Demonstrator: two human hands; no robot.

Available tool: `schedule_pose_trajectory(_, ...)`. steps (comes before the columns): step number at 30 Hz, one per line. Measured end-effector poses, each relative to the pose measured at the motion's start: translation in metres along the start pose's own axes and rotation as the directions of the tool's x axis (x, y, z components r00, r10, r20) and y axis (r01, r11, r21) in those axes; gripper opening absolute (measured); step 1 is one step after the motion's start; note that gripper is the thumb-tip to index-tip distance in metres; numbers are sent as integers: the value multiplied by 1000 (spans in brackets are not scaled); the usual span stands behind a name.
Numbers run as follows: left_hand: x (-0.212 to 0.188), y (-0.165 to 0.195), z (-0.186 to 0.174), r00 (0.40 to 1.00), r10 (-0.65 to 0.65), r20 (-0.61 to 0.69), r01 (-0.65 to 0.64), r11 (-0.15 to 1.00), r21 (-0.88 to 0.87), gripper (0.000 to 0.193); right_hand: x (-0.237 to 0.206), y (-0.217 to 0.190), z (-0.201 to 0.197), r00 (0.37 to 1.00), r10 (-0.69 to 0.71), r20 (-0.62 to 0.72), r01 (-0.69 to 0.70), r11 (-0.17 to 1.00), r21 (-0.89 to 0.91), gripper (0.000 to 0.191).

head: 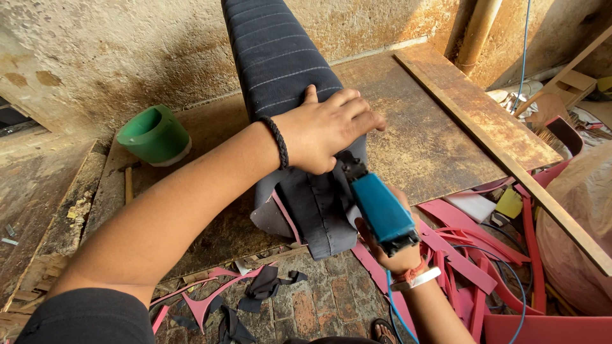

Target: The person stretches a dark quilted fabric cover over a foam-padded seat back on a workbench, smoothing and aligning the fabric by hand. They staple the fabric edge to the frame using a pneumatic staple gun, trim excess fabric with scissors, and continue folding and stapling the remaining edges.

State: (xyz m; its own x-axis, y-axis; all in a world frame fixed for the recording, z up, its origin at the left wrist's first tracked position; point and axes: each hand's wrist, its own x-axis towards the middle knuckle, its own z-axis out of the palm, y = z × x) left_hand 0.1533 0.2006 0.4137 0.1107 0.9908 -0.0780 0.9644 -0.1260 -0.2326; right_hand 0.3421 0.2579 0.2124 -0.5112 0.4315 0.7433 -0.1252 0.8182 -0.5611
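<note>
My left hand presses flat on a long form covered in dark pinstriped fabric, which lies on a worn wooden board. A black braided band circles that wrist. My right hand grips a teal power tool from below, its black nose set against the fabric's folded end just under my left palm. A blue cord runs down from the tool. Pink foam shows at the fabric's lower edge.
A green plastic cup lies on its side at the board's back left. A long wooden plank slants along the right. Pink foam offcuts and dark fabric scraps litter the brick floor. A pipe stands by the wall.
</note>
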Motion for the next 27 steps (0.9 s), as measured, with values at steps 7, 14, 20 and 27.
schedule_pose_trajectory(7, -24, -7, 1, 993, -31, -113, 25, 998, -49, 85, -11, 28, 10, 801, 599, 1, -547, 731, 409, 14)
schedule_pose_trajectory(14, -134, -49, 29, 824, -369, -431, 150, 874, -461, 42, -4, 53, 50, 623, 738, 260, -781, 604, 158, 35)
schedule_pose_trajectory(20, -265, -78, 112, 229, -967, 107, 236, -52, -970, 76, -45, 63, 112, 622, 704, 342, -743, 668, -25, 48)
schedule_pose_trajectory(27, -328, -27, 250, 166, -840, 517, -287, -542, -789, 79, -78, 110, 137, 697, 689, 197, -685, 722, -99, 57)
